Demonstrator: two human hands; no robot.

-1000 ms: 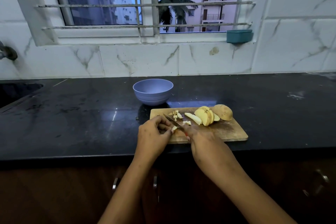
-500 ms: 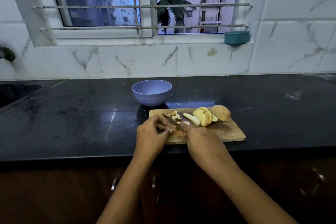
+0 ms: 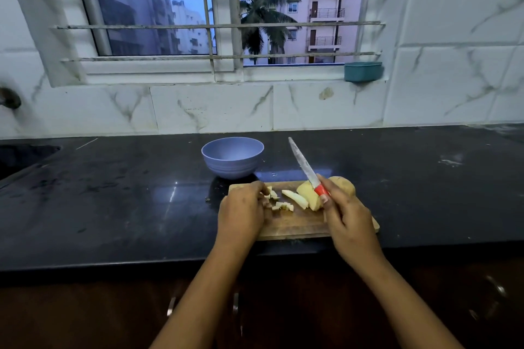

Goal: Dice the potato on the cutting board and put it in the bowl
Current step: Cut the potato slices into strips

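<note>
A wooden cutting board (image 3: 295, 224) lies on the black counter, just in front of a light blue bowl (image 3: 232, 156). On the board sit potato slices (image 3: 307, 195) and the potato's uncut end (image 3: 344, 185), with several small diced pieces (image 3: 279, 204) to their left. My left hand (image 3: 242, 211) rests on the board's left part, its curled fingertips on the diced pieces. My right hand (image 3: 347, 214) grips a red-handled knife (image 3: 307, 168), lifted off the board with the blade pointing up and away over the slices.
The black counter (image 3: 113, 193) stretches to both sides, with a sink recess (image 3: 25, 154) at the far left. A marble-tiled wall and a barred window stand behind. A teal container (image 3: 363, 71) sits on the window ledge. Cabinet handles show below the counter edge.
My right hand has lifted the knife off the board and swung it to the right, blade now pointing up. My left hand has moved onto the diced pieces.
</note>
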